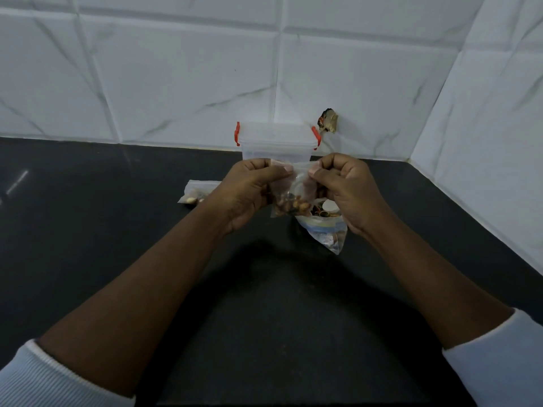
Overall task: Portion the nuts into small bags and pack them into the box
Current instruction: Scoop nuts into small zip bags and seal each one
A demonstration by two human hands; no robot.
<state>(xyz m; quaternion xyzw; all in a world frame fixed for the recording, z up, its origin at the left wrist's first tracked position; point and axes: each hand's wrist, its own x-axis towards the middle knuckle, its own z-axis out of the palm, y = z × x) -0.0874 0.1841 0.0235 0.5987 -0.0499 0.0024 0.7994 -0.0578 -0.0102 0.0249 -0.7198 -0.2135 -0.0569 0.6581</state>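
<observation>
The left hand (249, 192) covers part of the left bag (195, 195). The right hand (343, 189) and held bag (291, 201) hide the large bag's (326, 233) top.

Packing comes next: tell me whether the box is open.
Shut: lid sits on the box, red clips at both ends. Latched or not, cannot tell.

Tabletop (88, 230) open at front, left. Middle occupied by box (276, 142), filled bag (195, 193), large bag (323, 233); bounded by back wall (176, 83), side wall (499, 142).

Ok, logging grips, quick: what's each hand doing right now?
Left hand: pinching the small bag at its top.
Right hand: pinching the small bag too.
</observation>
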